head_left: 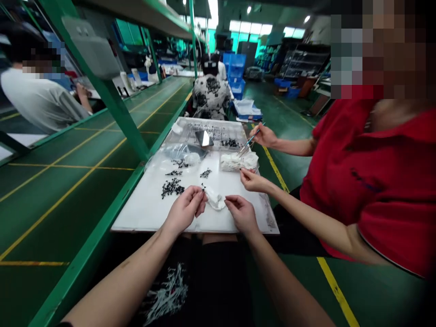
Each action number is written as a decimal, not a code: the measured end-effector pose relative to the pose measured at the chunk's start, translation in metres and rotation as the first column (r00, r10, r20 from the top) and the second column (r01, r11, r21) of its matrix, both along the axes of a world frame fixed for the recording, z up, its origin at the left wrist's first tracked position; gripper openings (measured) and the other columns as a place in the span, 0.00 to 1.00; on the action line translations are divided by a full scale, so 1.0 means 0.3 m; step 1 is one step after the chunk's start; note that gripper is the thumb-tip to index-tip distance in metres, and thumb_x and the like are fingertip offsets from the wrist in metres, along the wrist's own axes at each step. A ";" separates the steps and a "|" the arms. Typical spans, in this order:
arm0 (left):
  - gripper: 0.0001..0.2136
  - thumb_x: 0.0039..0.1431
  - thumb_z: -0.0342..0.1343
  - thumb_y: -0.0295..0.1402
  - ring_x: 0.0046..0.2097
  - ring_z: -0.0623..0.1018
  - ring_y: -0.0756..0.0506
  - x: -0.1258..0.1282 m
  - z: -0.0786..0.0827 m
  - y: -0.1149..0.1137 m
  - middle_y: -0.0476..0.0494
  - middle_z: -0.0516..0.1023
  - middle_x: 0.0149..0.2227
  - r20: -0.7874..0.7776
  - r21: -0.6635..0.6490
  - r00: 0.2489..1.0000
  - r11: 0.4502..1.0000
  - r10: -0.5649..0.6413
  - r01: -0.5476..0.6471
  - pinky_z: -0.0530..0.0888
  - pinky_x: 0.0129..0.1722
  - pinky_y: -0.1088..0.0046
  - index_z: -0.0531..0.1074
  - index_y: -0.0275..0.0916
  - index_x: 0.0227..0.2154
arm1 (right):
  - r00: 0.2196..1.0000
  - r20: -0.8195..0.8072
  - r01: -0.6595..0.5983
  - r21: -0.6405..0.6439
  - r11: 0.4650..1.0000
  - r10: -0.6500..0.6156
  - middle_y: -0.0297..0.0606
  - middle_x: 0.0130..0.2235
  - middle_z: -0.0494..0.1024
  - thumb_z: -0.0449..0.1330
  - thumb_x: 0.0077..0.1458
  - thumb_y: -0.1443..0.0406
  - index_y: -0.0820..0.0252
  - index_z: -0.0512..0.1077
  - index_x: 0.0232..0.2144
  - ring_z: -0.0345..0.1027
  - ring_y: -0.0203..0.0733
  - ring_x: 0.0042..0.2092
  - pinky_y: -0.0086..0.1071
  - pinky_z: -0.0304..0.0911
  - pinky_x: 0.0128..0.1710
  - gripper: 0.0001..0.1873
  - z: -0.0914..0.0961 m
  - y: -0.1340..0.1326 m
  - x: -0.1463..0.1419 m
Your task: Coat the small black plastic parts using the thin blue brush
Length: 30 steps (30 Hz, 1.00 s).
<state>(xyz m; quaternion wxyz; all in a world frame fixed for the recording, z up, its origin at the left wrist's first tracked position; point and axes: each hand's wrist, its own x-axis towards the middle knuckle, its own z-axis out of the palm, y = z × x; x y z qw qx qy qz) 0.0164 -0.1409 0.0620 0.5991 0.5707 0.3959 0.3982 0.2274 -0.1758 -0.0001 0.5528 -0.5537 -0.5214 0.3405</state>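
My left hand (pixel 186 206) is closed in a pinch, with a small black part (pixel 203 186) showing at its fingertips. Facing it, my right hand (pixel 242 213) has thumb and forefinger pressed together; whatever they hold, if anything, is too small to make out. Between the two hands a crumpled white cloth or tissue (pixel 215 200) lies on the white worktop (pixel 143 213), close to the fingertips of both. Left of it is a pile of small black parts (pixel 171 187), and a smaller cluster of black parts (pixel 205 173) lies just beyond.
A co-worker in red (pixel 368 181) sits at the right, one hand holding tweezers (pixel 251 138) over a white bundle (pixel 238 161). Farther back are a clear plastic bag (pixel 166 154), a phone-like dark slab (pixel 204 138) and a compartment tray (pixel 225 129). A green post (pixel 116 104) rises at the left.
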 end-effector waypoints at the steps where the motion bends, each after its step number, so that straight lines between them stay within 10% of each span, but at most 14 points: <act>1: 0.15 0.71 0.52 0.46 0.23 0.67 0.55 0.003 0.020 -0.003 0.55 0.71 0.24 0.026 -0.027 0.999 0.999 -0.030 0.031 0.64 0.25 0.79 0.68 0.38 0.38 | 0.999 -0.028 -0.034 0.008 0.999 0.034 0.40 0.37 0.81 0.67 0.61 0.60 0.61 0.79 0.39 0.75 0.40 0.38 0.34 0.72 0.40 0.10 0.041 -0.022 -0.020; 8: 0.11 0.70 0.55 0.44 0.24 0.70 0.57 -0.018 0.091 -0.019 0.52 0.76 0.31 0.197 -0.114 0.967 0.976 -0.161 0.186 0.65 0.24 0.80 0.70 0.41 0.40 | 0.979 -0.168 -0.083 0.194 0.978 0.117 0.37 0.40 0.75 0.69 0.59 0.68 0.52 0.80 0.40 0.72 0.39 0.41 0.34 0.69 0.40 0.07 0.290 -0.019 -0.155; 30: 0.06 0.72 0.53 0.33 0.33 0.75 0.56 -0.084 0.069 0.049 0.52 0.76 0.31 -0.028 0.207 0.995 0.974 -0.094 0.098 0.70 0.34 0.82 0.71 0.38 0.40 | 0.952 -0.238 -0.183 0.059 0.981 0.192 0.38 0.43 0.76 0.67 0.61 0.71 0.49 0.82 0.44 0.74 0.37 0.44 0.31 0.74 0.40 0.12 0.255 0.055 -0.230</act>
